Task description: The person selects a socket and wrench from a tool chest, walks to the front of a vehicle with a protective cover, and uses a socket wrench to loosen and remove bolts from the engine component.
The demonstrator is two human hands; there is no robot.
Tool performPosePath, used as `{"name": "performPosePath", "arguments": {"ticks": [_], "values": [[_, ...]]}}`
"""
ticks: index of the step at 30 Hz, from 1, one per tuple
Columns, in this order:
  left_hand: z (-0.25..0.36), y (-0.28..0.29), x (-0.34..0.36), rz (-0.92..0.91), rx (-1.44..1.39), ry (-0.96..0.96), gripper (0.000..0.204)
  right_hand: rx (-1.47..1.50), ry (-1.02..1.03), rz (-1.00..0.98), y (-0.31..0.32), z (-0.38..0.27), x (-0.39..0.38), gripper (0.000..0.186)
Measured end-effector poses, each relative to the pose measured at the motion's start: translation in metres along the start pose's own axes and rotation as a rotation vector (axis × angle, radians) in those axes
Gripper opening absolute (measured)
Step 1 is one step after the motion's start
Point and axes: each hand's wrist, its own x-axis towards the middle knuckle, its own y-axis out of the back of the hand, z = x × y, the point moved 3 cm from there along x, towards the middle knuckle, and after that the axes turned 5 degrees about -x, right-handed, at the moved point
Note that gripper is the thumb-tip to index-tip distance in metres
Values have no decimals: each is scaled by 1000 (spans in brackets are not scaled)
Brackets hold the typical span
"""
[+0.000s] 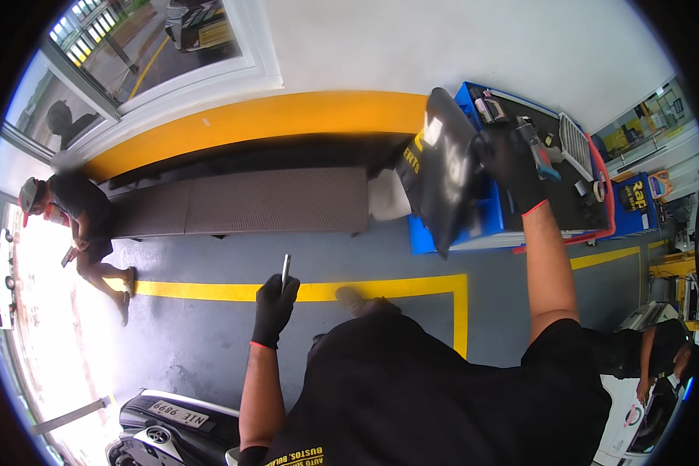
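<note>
My left hand (275, 307), in a black glove with a red cuff, is closed round a slim silver metal tool (286, 270) held upright. My right hand (512, 167), also gloved, reaches over a blue tool trolley (466, 225) at the edge of a glossy black cover (450, 179) with yellow lettering. Its fingers are blurred against the dark cover, so their grip is unclear. On the trolley's black top beside that hand lie a grey-and-teal tool (545, 161), a silver slatted tray (575, 147) and small items.
A long brown bench (272, 202) runs along the wall. A person (78, 217) in a cap is at its left end; another person (652, 357) is by a white car at lower right. A dark vehicle (147, 431) is at lower left. Yellow lines (210, 291) mark the floor.
</note>
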Motion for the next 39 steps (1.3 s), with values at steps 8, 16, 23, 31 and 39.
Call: {"name": "performPosePath", "arguments": {"ticks": [8, 16, 23, 31, 39], "values": [[184, -4, 19, 164, 17, -525, 35, 516, 120, 121, 132, -89, 145, 23], [196, 71, 5, 509, 400, -356, 39, 981, 573, -13, 138, -279, 207, 26], [98, 263, -99, 625, -104, -41, 19, 1078, 856, -40, 49, -489, 190, 37], [31, 415, -289, 616, 200, 160, 20, 1050, 1253, -590, 69, -768, 123, 31], [-87, 556, -460, 991, 493, 495, 30, 1748, 1455, -1441, 181, -955, 129, 15]]}}
